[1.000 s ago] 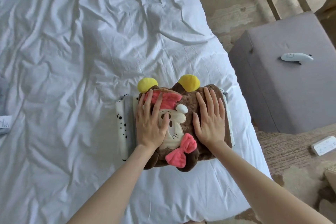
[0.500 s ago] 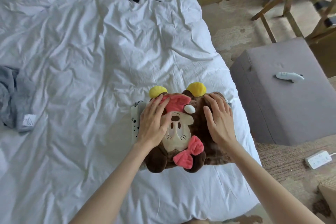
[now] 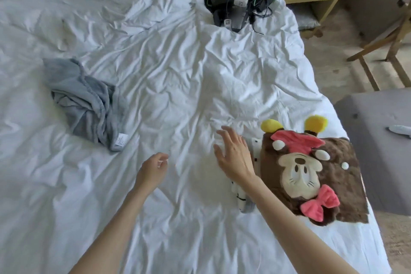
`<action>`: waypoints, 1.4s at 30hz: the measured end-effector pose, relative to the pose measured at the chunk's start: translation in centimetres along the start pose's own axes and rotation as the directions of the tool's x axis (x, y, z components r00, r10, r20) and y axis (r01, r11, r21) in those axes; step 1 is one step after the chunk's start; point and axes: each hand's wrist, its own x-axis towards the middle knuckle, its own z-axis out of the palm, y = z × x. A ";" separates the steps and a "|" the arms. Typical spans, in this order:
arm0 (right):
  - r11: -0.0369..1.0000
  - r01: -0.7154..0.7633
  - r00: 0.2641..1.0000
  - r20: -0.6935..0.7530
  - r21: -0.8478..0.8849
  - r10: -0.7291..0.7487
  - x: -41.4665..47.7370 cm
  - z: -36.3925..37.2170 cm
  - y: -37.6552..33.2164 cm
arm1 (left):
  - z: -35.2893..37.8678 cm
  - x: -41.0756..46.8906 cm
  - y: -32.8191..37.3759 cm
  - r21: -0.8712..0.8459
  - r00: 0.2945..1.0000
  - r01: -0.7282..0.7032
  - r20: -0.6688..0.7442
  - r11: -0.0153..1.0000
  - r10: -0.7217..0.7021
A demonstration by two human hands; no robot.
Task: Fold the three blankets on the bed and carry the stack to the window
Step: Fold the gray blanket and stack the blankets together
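With the brown blanket folded atop the spotted blanket just right of the right grip, both it and the left grip loose and empty, the third fold seems next, which calls for reaching the crumpled grey blanket well beyond-left.

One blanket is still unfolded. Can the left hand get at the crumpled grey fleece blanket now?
Probably yes: the left hand is empty and only bare white sheet lies between it and the crumpled grey blanket.

Rumpled bed | grey blanket crumpled left | brown blanket folded right | left hand, right hand empty between
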 end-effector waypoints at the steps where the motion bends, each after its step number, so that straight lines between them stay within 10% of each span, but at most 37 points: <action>1: 1.000 0.005 0.998 0.061 0.006 -0.005 0.3 2.1 -1.8 | -1.9 0.5 -2.3 0.018 0.999 0.042 0.013 0.999 -0.042; 8: 0.999 -0.029 0.906 0.422 -0.012 0.032 3.8 18.3 -11.4 | -10.1 5.0 -16.8 0.101 0.973 0.220 0.042 0.970 -0.226; 14: 0.989 0.117 0.893 0.446 -0.092 -0.064 9.4 27.9 -16.6 | -11.0 10.6 -23.4 -0.045 0.977 0.200 -0.062 0.979 -0.203; 23: 0.534 0.735 0.677 0.509 -0.418 -0.532 17.2 32.5 -19.9 | -10.2 11.7 -26.3 -0.109 0.995 0.057 -0.077 0.992 -0.066; 32: 0.926 0.373 0.799 0.527 -0.058 -0.289 16.4 26.6 -19.8 | -12.8 11.5 -21.2 -0.058 0.958 -0.281 -0.080 0.958 0.276; 42: 0.888 0.034 0.945 0.274 0.458 -0.177 14.7 9.4 -22.9 | -15.8 7.9 -11.1 -0.106 0.945 -0.297 -0.176 0.949 0.276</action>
